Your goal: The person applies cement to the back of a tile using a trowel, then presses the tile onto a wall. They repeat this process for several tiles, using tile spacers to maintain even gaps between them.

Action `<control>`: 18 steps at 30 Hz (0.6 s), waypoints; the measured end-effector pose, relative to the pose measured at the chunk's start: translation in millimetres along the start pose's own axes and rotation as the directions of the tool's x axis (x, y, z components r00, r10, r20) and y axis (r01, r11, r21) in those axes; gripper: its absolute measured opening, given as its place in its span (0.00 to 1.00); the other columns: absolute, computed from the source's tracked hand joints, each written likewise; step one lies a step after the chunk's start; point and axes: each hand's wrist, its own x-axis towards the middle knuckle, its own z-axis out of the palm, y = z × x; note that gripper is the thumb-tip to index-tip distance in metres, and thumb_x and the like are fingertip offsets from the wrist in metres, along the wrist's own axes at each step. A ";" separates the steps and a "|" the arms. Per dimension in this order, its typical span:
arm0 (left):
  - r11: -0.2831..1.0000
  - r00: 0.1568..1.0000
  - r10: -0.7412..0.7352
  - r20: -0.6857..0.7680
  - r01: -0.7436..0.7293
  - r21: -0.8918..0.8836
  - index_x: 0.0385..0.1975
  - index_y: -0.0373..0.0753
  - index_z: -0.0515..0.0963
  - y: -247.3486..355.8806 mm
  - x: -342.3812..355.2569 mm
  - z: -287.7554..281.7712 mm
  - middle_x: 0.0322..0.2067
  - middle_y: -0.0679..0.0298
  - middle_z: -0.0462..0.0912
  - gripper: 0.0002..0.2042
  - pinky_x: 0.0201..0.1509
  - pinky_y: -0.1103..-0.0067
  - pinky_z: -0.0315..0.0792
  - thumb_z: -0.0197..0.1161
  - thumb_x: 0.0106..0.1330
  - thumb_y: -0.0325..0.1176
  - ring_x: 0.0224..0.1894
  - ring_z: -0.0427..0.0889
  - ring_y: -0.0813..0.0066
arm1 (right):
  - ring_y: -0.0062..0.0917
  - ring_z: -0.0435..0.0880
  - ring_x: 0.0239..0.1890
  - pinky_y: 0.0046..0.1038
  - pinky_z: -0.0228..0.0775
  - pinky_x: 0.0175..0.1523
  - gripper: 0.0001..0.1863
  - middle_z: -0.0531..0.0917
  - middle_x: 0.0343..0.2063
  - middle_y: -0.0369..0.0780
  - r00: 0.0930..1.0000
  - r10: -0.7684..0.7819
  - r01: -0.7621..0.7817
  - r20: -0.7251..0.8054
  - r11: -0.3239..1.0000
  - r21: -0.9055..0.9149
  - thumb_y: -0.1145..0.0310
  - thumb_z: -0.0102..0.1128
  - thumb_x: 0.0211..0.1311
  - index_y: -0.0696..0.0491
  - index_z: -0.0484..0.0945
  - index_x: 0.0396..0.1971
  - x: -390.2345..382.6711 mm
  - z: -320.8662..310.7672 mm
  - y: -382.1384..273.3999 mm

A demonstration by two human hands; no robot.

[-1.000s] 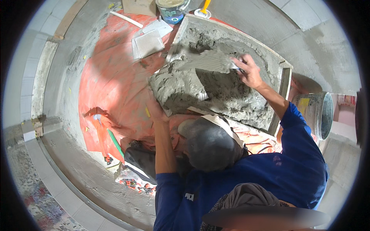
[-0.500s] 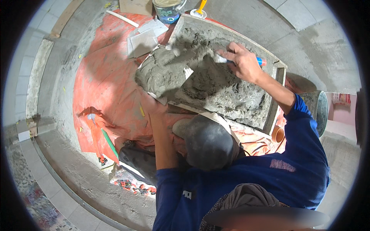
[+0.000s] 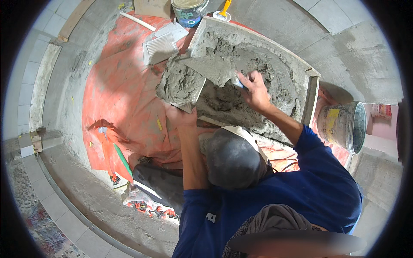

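My left hand (image 3: 180,115) grips the lower edge of a flat square board or tile (image 3: 186,107) piled with grey mortar (image 3: 178,81). My right hand (image 3: 254,90) holds a trowel (image 3: 215,69), its blade coated in mortar and lying over the pile's upper right edge; the handle is mostly hidden by my fingers. Both are at the left side of a shallow rectangular trough (image 3: 310,99) holding wet mortar (image 3: 271,73). My knee (image 3: 228,159) in a dark pad shows below the trough.
An orange sheet (image 3: 116,86) covers the floor. Spare tiles (image 3: 159,47), a white bar (image 3: 137,20), a blue-labelled pail (image 3: 189,13) and a yellow-handled tool (image 3: 223,10) lie at the back. A bucket (image 3: 342,129) stands right; a green tool (image 3: 122,159) lies lower left.
My right hand and trowel have moved down and left toward the loaded board. My left hand and board shifted left, then slightly back right. The bucket at right is more visible than half a second ago.
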 end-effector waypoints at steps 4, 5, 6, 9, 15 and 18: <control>0.995 0.990 0.060 -0.129 -0.049 0.091 0.61 0.38 0.65 5.7 0.4 -4.1 0.60 0.58 0.70 0.25 0.65 0.63 0.64 0.42 0.72 0.50 0.60 0.70 0.57 | 0.36 0.68 0.38 0.32 0.64 0.42 0.35 0.66 0.32 0.42 0.999 0.021 -0.020 -0.038 0.999 0.029 0.81 0.62 0.43 0.41 0.74 0.56 -39.6 13.3 22.1; 0.992 0.996 0.068 -0.062 -0.062 0.108 0.61 0.38 0.65 8.1 0.0 -7.1 0.60 0.58 0.70 0.25 0.65 0.63 0.64 0.43 0.72 0.50 0.60 0.70 0.57 | 0.37 0.67 0.38 0.33 0.65 0.42 0.35 0.66 0.31 0.42 0.999 0.027 -0.026 -0.040 0.999 0.022 0.81 0.62 0.44 0.40 0.74 0.56 -52.0 9.4 30.0; 0.991 0.989 0.084 -0.120 -0.070 0.117 0.61 0.38 0.65 11.0 0.9 -10.7 0.60 0.58 0.70 0.26 0.65 0.62 0.64 0.43 0.72 0.50 0.60 0.70 0.57 | 0.36 0.69 0.38 0.33 0.65 0.42 0.33 0.68 0.32 0.42 0.998 0.063 -0.063 0.019 0.998 0.014 0.80 0.63 0.45 0.42 0.74 0.56 -64.3 1.4 37.9; 0.990 0.990 0.100 -0.099 -0.090 0.106 0.61 0.38 0.65 18.3 7.9 -24.0 0.60 0.58 0.70 0.27 0.65 0.61 0.64 0.45 0.71 0.51 0.60 0.70 0.56 | 0.34 0.72 0.39 0.31 0.67 0.43 0.28 0.72 0.34 0.44 0.973 0.162 -0.171 0.164 0.984 0.043 0.78 0.63 0.48 0.49 0.75 0.54 -82.0 -21.9 45.8; 0.988 0.973 0.126 -0.196 -0.105 0.113 0.62 0.38 0.65 20.3 20.5 -19.6 0.61 0.58 0.69 0.28 0.66 0.60 0.62 0.45 0.71 0.53 0.60 0.69 0.56 | 0.18 0.75 0.33 0.22 0.69 0.38 0.22 0.79 0.35 0.36 0.861 0.264 -0.486 0.435 0.681 0.548 0.70 0.64 0.57 0.61 0.74 0.51 -38.4 -51.6 -1.1; 0.998 0.999 0.036 0.019 -0.035 -0.051 0.62 0.40 0.65 10.7 21.9 -1.5 0.61 0.60 0.70 0.27 0.68 0.60 0.58 0.45 0.71 0.52 0.62 0.67 0.58 | 0.14 0.72 0.22 0.19 0.67 0.28 0.22 0.76 0.24 0.33 0.820 0.144 -0.534 0.554 0.542 0.649 0.58 0.61 0.63 0.57 0.76 0.50 -12.2 -47.1 -26.7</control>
